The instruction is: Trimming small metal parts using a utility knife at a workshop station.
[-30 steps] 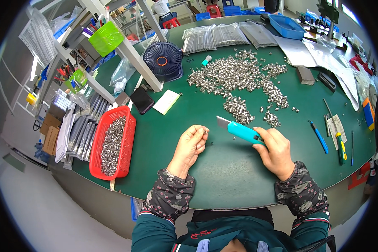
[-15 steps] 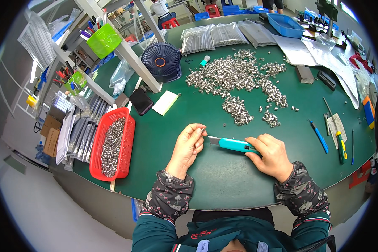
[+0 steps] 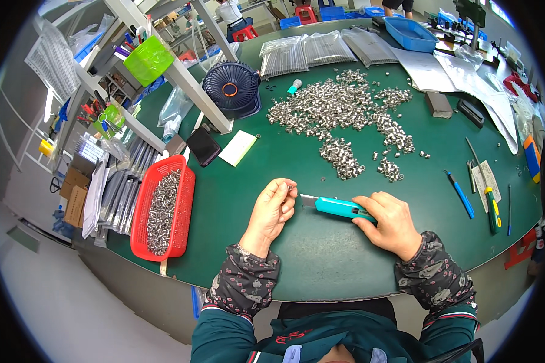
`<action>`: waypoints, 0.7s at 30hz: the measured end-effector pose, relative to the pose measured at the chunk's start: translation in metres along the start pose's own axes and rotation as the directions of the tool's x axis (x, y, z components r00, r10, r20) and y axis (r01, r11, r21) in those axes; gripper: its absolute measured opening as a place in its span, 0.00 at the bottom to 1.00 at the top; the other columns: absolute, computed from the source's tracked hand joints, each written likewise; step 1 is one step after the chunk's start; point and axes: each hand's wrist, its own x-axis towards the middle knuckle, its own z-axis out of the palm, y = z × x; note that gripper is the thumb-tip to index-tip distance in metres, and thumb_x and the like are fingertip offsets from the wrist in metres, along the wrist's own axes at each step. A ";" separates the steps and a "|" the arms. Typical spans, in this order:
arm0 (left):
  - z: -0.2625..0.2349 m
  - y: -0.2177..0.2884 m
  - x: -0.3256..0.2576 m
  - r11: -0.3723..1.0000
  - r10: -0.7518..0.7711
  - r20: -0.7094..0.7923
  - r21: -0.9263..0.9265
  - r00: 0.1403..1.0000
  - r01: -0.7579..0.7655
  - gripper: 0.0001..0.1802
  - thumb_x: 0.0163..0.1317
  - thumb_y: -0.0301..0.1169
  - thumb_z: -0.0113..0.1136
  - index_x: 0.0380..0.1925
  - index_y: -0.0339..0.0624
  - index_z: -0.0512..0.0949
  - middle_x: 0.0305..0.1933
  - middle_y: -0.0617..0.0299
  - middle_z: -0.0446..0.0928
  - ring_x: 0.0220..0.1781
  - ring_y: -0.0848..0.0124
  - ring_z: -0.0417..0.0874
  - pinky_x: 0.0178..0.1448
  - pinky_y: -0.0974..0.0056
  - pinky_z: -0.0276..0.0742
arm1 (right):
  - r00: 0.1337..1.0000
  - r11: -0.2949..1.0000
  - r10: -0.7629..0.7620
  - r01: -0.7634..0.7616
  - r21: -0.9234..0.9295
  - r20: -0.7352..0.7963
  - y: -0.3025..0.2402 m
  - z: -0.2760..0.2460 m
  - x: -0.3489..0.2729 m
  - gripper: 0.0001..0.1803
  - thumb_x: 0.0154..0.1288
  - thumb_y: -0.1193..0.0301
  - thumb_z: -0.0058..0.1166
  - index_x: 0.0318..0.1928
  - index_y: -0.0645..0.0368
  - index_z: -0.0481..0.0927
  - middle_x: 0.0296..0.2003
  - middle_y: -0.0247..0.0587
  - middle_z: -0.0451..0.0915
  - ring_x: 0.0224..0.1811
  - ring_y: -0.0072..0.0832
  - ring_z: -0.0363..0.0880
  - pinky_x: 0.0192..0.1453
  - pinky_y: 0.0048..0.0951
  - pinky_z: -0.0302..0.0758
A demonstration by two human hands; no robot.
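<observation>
My left hand [image 3: 274, 209] pinches a small metal ring [image 3: 290, 188] between thumb and forefinger, over the near middle of the green table. In my right hand [image 3: 389, 222] is a teal utility knife [image 3: 339, 207], its blade extended and pointing left. The blade tip lies just right of my left fingertips, with a small gap between them. Beyond both hands spreads a large pile of small metal rings [image 3: 327, 106], with smaller clusters toward me. To the left, a red plastic basket [image 3: 186, 212] holds many similar metal pieces.
A dark desk fan [image 3: 230, 89] stands by a shelf post at the back left. A phone [image 3: 203, 146] and a yellow notepad [image 3: 238, 148] lie near it. On the right are a blue pen-like tool [image 3: 459, 195], a screwdriver [image 3: 493, 212] and a grey block [image 3: 438, 105].
The knife blade has shifted very slightly away from the left fingertips, and the ring has turned a little in the fingers. Otherwise the hands stay almost in place.
</observation>
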 end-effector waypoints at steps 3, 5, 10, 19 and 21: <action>0.000 0.000 0.000 1.000 -0.007 0.011 -0.008 1.000 0.007 0.10 0.68 0.34 0.46 0.40 0.39 0.72 0.32 0.63 0.69 0.20 0.83 0.60 0.16 0.80 0.53 | 1.000 1.000 0.000 0.000 0.003 0.005 0.001 0.001 0.000 0.17 0.47 0.70 0.62 0.40 0.57 0.76 0.25 0.38 0.71 0.28 0.35 0.73 0.30 0.35 0.71; 0.000 0.000 -0.001 1.000 -0.016 0.005 -0.004 1.000 0.016 0.11 0.68 0.34 0.46 0.40 0.39 0.72 0.31 0.64 0.69 0.20 0.83 0.60 0.16 0.80 0.53 | 1.000 1.000 -0.004 0.004 0.000 0.002 0.001 0.001 0.000 0.17 0.47 0.70 0.61 0.40 0.57 0.76 0.25 0.38 0.71 0.29 0.35 0.73 0.30 0.35 0.71; 0.002 0.002 -0.002 0.998 0.002 -0.008 -0.065 1.000 -0.002 0.10 0.68 0.33 0.46 0.41 0.39 0.72 0.32 0.64 0.69 0.20 0.83 0.60 0.17 0.80 0.54 | 1.000 1.000 -0.011 0.011 0.001 0.011 0.001 0.000 0.000 0.17 0.47 0.70 0.61 0.41 0.57 0.76 0.25 0.38 0.71 0.29 0.34 0.73 0.30 0.35 0.71; 0.002 0.002 -0.002 0.998 -0.037 -0.044 -0.060 0.998 0.034 0.11 0.68 0.33 0.47 0.41 0.37 0.73 0.30 0.65 0.69 0.20 0.83 0.60 0.17 0.80 0.54 | 0.999 0.999 0.028 -0.029 0.036 0.030 0.002 0.001 -0.001 0.17 0.49 0.69 0.61 0.41 0.57 0.75 0.26 0.40 0.72 0.29 0.37 0.74 0.31 0.36 0.71; 0.002 0.002 -0.003 0.998 -0.036 -0.047 -0.043 0.998 0.034 0.11 0.68 0.34 0.47 0.41 0.37 0.74 0.29 0.65 0.69 0.20 0.83 0.59 0.17 0.80 0.54 | 0.998 0.997 0.034 -0.038 0.074 0.058 0.001 0.001 0.000 0.16 0.51 0.68 0.59 0.41 0.58 0.75 0.26 0.41 0.73 0.30 0.38 0.74 0.31 0.37 0.71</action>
